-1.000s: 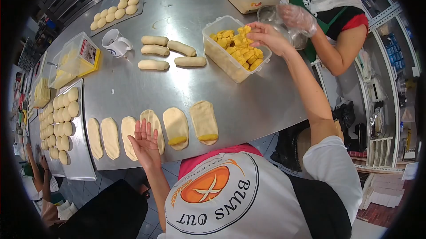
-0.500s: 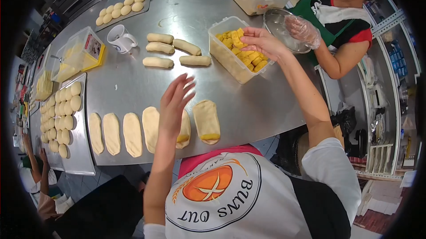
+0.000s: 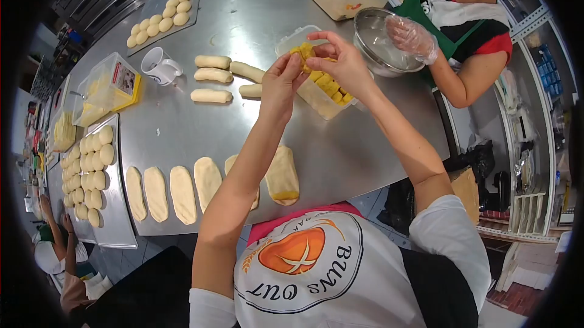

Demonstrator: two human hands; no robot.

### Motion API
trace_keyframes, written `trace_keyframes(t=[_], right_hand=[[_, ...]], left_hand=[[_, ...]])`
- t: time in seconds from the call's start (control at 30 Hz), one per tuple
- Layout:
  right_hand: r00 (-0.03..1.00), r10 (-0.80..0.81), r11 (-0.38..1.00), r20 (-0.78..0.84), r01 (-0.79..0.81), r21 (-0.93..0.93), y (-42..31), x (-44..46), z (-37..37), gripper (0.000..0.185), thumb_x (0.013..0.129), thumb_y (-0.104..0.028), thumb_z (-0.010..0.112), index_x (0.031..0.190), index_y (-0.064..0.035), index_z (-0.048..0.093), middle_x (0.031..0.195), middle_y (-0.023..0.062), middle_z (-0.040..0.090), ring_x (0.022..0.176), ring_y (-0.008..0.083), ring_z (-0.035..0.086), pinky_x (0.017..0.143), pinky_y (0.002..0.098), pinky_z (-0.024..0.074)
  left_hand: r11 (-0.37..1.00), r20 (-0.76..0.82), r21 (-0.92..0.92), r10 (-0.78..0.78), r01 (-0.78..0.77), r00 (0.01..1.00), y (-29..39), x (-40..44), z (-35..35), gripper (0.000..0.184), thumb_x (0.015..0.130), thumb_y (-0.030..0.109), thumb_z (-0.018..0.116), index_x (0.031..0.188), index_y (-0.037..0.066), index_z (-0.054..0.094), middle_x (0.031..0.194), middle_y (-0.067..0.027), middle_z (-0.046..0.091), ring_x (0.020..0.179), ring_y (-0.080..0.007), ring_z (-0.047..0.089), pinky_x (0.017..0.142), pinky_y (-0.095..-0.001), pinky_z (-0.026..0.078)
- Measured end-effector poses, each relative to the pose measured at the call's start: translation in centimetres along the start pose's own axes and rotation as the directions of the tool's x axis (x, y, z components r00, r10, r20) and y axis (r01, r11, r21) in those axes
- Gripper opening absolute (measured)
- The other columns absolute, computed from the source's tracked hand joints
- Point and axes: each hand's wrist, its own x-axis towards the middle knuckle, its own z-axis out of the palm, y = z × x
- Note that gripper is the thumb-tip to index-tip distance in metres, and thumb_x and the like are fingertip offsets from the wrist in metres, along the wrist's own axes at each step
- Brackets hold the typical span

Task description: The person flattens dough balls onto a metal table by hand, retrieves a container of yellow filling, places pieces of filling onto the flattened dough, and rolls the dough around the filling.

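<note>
A piece of yellow filling [image 3: 303, 54] is pinched between my left hand [image 3: 283, 78] and my right hand [image 3: 338, 60], whose fingers are closed around its two sides. Both hands are over a clear plastic tub [image 3: 328, 108] full of more yellow pieces. Nearer to me lies a row of flattened oval doughs [image 3: 182, 194]. The dough [image 3: 283, 173] at the row's right end has a yellow strip across its near end. My left forearm hides part of the dough beside it. Several rolled doughs [image 3: 212, 95] lie beyond, left of my hands.
At left are a tray of dough balls [image 3: 129, 230], a yellow-based container [image 3: 125, 81] and a white mug [image 3: 159, 67]. Another tray [image 3: 193, 8] holds dough balls farther back. Across the table, a gloved co-worker handles a metal bowl [image 3: 380, 33] and a plastic tub [image 3: 340, 11].
My left hand has risen from above the flattened doughs to meet my right hand. It now grips the yellow filling too. The right hand has shifted slightly left with it.
</note>
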Motion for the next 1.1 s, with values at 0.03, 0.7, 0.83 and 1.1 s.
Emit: trace_keyframes(t=[0.03,0.7,0.83,1.1], right_hand=[[1.0,-0.009,1.0,-0.021,0.008,-0.018,0.1,0.0,0.0,0.04,0.078,-0.007,0.065,0.115,-0.0064,0.049,0.086,0.0076,0.064,0.078,0.0109,0.058,0.071,0.0248,0.0445],[0.959,0.205,0.823,0.197,-0.278,0.495,2.2,0.9,-0.9,0.04,0.081,-0.01,0.064,0.115,-0.0013,0.044,0.093,0.0094,0.063,0.086,0.0133,0.061,0.077,0.0278,0.0513],[0.952,0.204,0.865,0.23,-0.285,0.412,1.7,0.6,-1.0,0.042,0.083,-0.013,0.062,0.12,-0.0042,0.042,0.095,0.0041,0.063,0.088,0.0103,0.06,0.076,0.0242,0.0501],[0.975,0.158,0.963,0.159,-0.188,0.195,1.0,0.4,-0.5,0.026,0.085,-0.015,0.06,0.106,-0.0004,0.057,0.09,0.004,0.063,0.08,0.0077,0.058,0.07,0.0226,0.0493]], left_hand=[[1.0,0.002,-0.018,-0.008,0.008,1.0,-0.1,0.1,0.0,0.034,0.089,0.021,0.056,0.115,0.0,0.05,0.105,-0.0049,0.057,0.094,-0.0117,0.057,0.083,-0.0248,0.048],[0.996,0.007,0.068,-0.064,0.064,0.998,0.2,-0.2,-0.6,0.03,0.091,0.022,0.052,0.113,0.001,0.05,0.104,-0.0039,0.056,0.093,-0.0099,0.056,0.082,-0.0241,0.05],[0.992,-0.007,0.105,-0.073,0.074,0.997,0.2,-0.3,-0.6,0.032,0.09,0.023,0.054,0.112,0.001,0.051,0.103,-0.0041,0.056,0.092,-0.01,0.056,0.08,-0.0238,0.05],[0.972,-0.027,0.231,-0.039,0.044,0.999,0.5,-0.7,-0.3,0.033,0.088,0.025,0.058,0.109,0.001,0.055,0.1,-0.0039,0.058,0.09,-0.0103,0.057,0.078,-0.0234,0.049]])
